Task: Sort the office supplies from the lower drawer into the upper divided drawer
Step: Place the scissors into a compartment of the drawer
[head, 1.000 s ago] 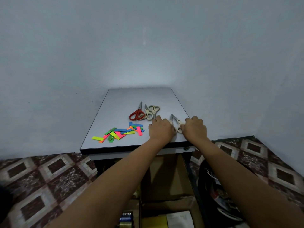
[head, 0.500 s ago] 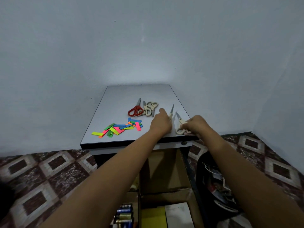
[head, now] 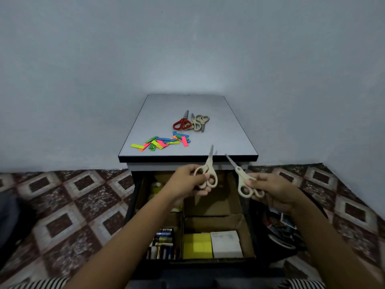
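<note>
My left hand (head: 188, 180) grips a beige pair of scissors (head: 208, 170) by its handles, blades pointing up. My right hand (head: 270, 190) grips a second beige pair (head: 241, 178) the same way. Both pairs hang above the open divided drawer (head: 248, 217), over its empty far right compartment. On the tabletop (head: 225, 126) lie red scissors (head: 182, 124), two more beige scissors (head: 198, 122) and a heap of coloured paper strips (head: 162, 141).
The drawer's near left compartment holds several batteries (head: 163, 243); the near right one holds yellow (head: 196, 246) and white (head: 226, 244) note pads. A dark bag (head: 277, 230) stands right of the cabinet on the patterned floor.
Both hands lifted a pair of beige scissors each off the tabletop's front edge and drew them back toward me, over the open drawer. The view tilted down.
</note>
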Action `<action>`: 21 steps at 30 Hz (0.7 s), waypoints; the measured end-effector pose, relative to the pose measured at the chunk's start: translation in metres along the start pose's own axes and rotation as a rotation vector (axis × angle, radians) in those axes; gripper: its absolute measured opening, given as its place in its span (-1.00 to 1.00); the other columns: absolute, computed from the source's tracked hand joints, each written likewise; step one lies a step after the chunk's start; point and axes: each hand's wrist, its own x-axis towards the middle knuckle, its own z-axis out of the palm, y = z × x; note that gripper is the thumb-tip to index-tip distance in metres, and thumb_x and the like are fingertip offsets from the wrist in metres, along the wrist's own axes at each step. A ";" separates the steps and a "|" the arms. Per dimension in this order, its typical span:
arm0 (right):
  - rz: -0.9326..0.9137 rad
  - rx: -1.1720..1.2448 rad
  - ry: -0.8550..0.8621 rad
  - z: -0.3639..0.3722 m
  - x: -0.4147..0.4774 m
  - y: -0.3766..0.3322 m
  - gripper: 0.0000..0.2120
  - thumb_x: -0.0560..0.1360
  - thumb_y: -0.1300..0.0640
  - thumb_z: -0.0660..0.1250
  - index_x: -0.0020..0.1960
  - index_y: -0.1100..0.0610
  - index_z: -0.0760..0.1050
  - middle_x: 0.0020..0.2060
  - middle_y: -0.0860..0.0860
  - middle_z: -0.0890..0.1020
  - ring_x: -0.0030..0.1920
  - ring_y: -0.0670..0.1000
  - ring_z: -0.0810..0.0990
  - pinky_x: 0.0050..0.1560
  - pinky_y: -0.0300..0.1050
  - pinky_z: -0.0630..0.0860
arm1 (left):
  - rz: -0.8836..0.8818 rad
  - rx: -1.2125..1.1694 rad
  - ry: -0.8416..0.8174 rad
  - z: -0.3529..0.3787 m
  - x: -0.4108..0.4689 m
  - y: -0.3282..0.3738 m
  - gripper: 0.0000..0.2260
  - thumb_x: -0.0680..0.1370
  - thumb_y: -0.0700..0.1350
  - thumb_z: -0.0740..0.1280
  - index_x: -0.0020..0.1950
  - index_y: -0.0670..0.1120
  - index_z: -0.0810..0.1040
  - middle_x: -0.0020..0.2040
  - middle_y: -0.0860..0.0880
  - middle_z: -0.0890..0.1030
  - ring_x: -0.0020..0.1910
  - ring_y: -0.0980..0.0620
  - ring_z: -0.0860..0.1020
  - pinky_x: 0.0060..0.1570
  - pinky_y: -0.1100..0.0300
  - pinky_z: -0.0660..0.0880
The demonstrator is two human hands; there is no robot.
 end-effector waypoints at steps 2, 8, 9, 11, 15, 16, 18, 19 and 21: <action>0.032 -0.051 -0.030 0.003 -0.008 0.017 -0.87 0.48 0.33 0.30 0.00 0.25 0.57 -0.23 0.13 0.66 -0.26 -0.01 0.61 -0.29 -0.22 0.56 | -0.050 -0.013 -0.036 -0.010 -0.018 -0.015 -0.83 0.54 -0.27 0.29 0.13 -0.20 0.51 -0.20 -0.13 0.65 -0.33 0.05 0.63 -0.36 0.29 0.58; 0.137 -0.178 0.000 0.029 0.002 0.047 -0.91 0.49 0.34 0.31 -0.05 0.28 0.59 -0.27 0.18 0.64 -0.30 0.03 0.58 -0.35 -0.22 0.55 | -0.236 -0.027 -0.030 -0.039 -0.040 -0.057 -0.85 0.54 -0.27 0.31 0.10 -0.17 0.52 -0.20 -0.16 0.65 -0.36 0.03 0.62 -0.37 0.27 0.59; 0.147 -0.186 0.003 0.036 0.008 0.047 -0.92 0.49 0.34 0.32 -0.06 0.29 0.59 -0.28 0.17 0.63 -0.31 0.02 0.58 -0.39 -0.26 0.55 | -0.253 -0.026 -0.015 -0.042 -0.038 -0.060 -0.85 0.54 -0.27 0.30 0.11 -0.19 0.51 -0.20 -0.16 0.65 -0.36 0.03 0.62 -0.37 0.27 0.59; 0.179 -0.181 0.021 0.051 0.024 0.049 -0.92 0.49 0.33 0.33 -0.04 0.33 0.58 -0.25 0.17 0.62 -0.26 0.03 0.59 -0.41 -0.27 0.55 | -0.271 -0.047 0.023 -0.047 -0.032 -0.065 -0.85 0.55 -0.26 0.29 0.12 -0.23 0.50 -0.19 -0.16 0.65 -0.36 0.03 0.63 -0.39 0.28 0.58; 0.191 -0.158 0.050 0.078 0.060 0.054 -0.95 0.49 0.34 0.34 -0.14 0.29 0.56 -0.16 0.18 0.60 -0.21 0.03 0.59 -0.41 -0.27 0.57 | -0.271 -0.082 0.108 -0.052 -0.021 -0.069 -0.85 0.56 -0.26 0.28 0.13 -0.23 0.49 -0.20 -0.15 0.64 -0.39 0.06 0.62 -0.42 0.28 0.57; 0.189 -0.181 0.059 0.084 0.070 0.056 -0.96 0.49 0.33 0.34 -0.12 0.30 0.56 -0.12 0.18 0.60 -0.19 0.02 0.59 -0.40 -0.27 0.57 | -0.269 -0.081 0.122 -0.053 -0.018 -0.069 -0.86 0.57 -0.26 0.27 0.12 -0.22 0.49 -0.19 -0.15 0.63 -0.39 0.07 0.62 -0.42 0.29 0.57; 0.199 -0.253 0.085 0.093 0.089 0.060 -0.89 0.50 0.30 0.33 0.01 0.31 0.55 -0.05 0.19 0.58 -0.15 0.02 0.58 -0.38 -0.26 0.57 | -0.270 -0.088 0.140 -0.055 -0.015 -0.071 -0.87 0.57 -0.27 0.27 0.11 -0.21 0.50 -0.16 -0.16 0.62 -0.40 0.08 0.62 -0.41 0.28 0.58; 0.209 -0.290 0.098 0.097 0.097 0.062 -0.84 0.51 0.29 0.32 0.07 0.31 0.54 -0.03 0.18 0.57 -0.13 0.03 0.56 -0.39 -0.25 0.56 | -0.270 -0.094 0.145 -0.056 -0.015 -0.071 -0.87 0.57 -0.27 0.26 0.10 -0.20 0.50 -0.16 -0.16 0.62 -0.40 0.08 0.62 -0.40 0.28 0.58; 0.244 -0.372 0.108 0.103 0.112 0.068 -0.79 0.51 0.29 0.31 0.14 0.28 0.51 -0.03 0.15 0.54 -0.13 0.01 0.53 -0.37 -0.22 0.48 | -0.273 -0.105 0.149 -0.059 -0.014 -0.072 -0.89 0.57 -0.27 0.26 0.09 -0.19 0.50 -0.16 -0.15 0.62 -0.40 0.09 0.62 -0.38 0.28 0.59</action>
